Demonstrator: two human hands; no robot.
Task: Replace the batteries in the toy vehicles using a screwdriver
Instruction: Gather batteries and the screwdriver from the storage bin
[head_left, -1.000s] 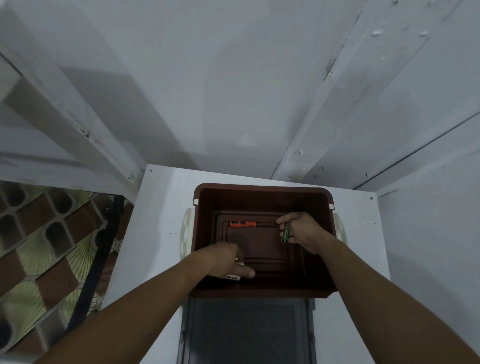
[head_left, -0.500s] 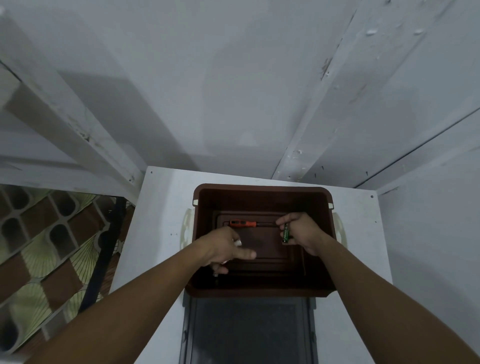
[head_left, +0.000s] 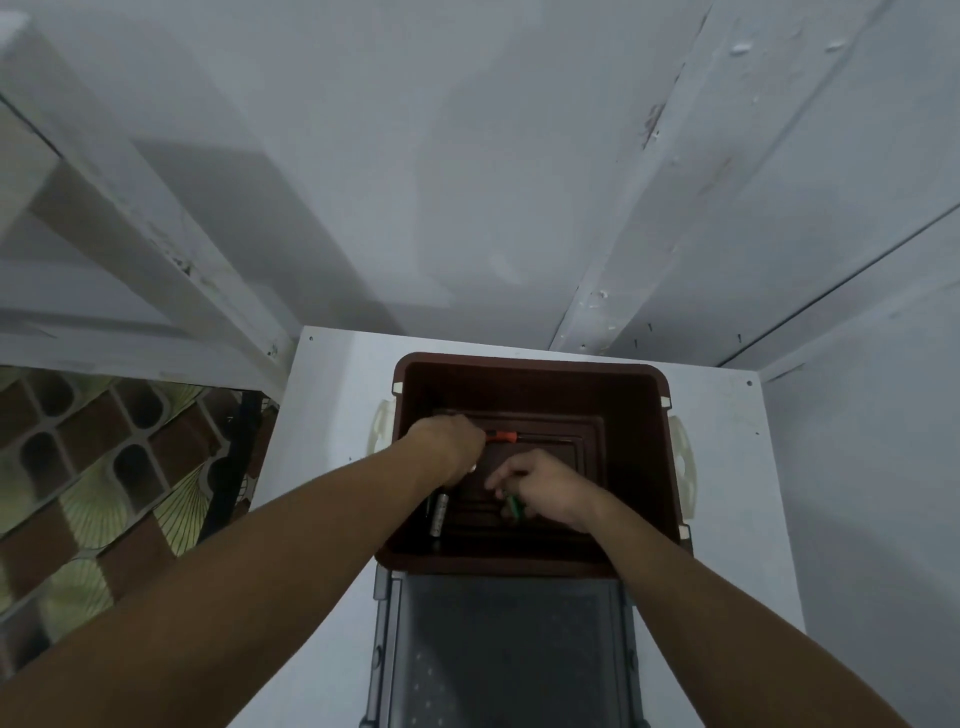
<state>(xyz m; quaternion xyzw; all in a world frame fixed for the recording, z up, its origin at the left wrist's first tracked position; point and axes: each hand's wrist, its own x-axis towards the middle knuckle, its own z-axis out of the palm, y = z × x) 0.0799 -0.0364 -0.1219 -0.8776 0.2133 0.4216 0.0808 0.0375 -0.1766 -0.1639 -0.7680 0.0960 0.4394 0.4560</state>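
curling the left hand (head_left: 452, 449) round the handle end of the orange screwdriver (head_left: 503, 436) lying across the far floor of the brown bin (head_left: 530, 371), itself standing on the white table (head_left: 332, 415). pinching the green battery (head_left: 514, 506) in the right hand (head_left: 545, 486), low near the bin's front. leaving the silver battery (head_left: 439, 514) lying on the floor just under the left wrist

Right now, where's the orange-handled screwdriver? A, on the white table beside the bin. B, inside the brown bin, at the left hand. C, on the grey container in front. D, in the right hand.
B: the screwdriver shows inside the brown bin, with its handle end under the left hand.
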